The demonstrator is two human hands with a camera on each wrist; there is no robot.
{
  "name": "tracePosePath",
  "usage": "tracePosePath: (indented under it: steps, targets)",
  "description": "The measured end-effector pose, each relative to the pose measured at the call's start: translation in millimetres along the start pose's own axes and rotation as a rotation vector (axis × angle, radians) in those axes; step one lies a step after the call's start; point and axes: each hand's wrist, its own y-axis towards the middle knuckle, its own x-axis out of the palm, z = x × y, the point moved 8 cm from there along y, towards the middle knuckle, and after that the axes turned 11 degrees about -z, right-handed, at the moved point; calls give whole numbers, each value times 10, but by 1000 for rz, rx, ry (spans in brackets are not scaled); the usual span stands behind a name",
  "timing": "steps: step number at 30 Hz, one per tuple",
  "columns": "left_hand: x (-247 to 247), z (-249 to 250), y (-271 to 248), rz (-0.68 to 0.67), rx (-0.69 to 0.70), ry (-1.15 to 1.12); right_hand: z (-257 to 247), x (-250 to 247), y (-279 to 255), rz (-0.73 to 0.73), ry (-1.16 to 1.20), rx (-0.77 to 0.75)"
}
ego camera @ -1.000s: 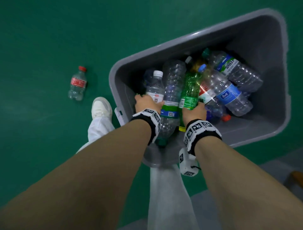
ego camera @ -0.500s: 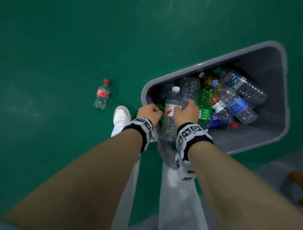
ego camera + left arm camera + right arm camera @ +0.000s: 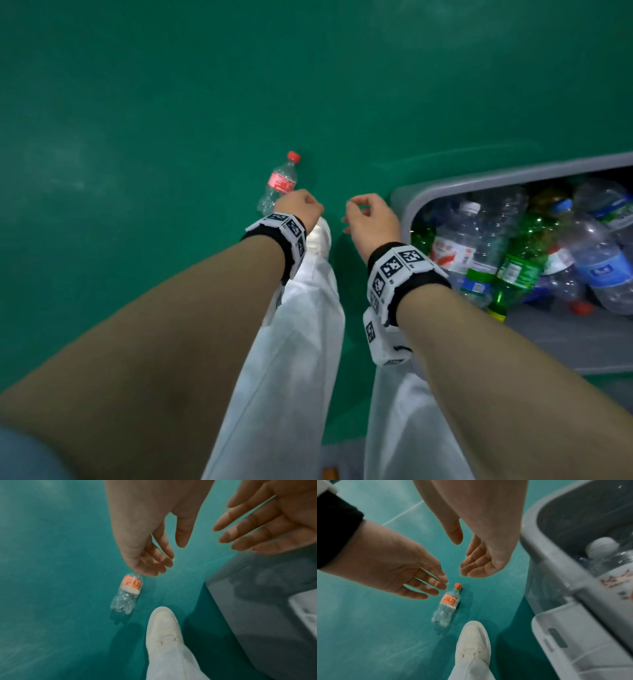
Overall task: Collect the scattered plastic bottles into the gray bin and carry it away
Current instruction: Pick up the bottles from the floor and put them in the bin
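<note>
A small clear bottle [image 3: 280,181] with a red cap and red label lies on the green floor, also seen in the left wrist view as the bottle [image 3: 127,595] and in the right wrist view as the bottle [image 3: 447,605]. My left hand [image 3: 299,207] hangs above it, empty, fingers loosely curled. My right hand [image 3: 368,217] is beside it, also empty with relaxed fingers. The gray bin [image 3: 455,183] stands at the right, holding several plastic bottles [image 3: 561,250]. In the wrist views the left hand [image 3: 154,561] and right hand [image 3: 477,563] are open above the floor.
My white shoe [image 3: 320,238] and white trouser leg [image 3: 291,342] stand just short of the lone bottle, left of the bin. Green floor [image 3: 137,137] stretches to the left and ahead. A white line crosses the floor [image 3: 402,513].
Both hands let go of the bottles they held over the bin and moved left, out of it. The view swung left, so the bin now sits at the right edge.
</note>
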Motion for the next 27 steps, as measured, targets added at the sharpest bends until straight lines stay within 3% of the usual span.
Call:
tracePosePath:
  steps: [3,9,15,18,21,27]
  targets:
    - [-67,-358,370,12,-71,-15,121,191,300,7,18,54]
    - [-272,-792,989,298,-161,-89,354,529,912,-21,81,124]
    - [-213,-857,1423,291,-205,30,430,609,1347,-3,125,153]
    - [-155,-872,1594,220,-222,108,401,677,1461,-34,138,146]
    - [-117,-854,1691,123,-209,51,305,716,1483,-62,122,125]
    - [-196,-609,1470,67,-113,-116,94,682,1375,-131,106,105]
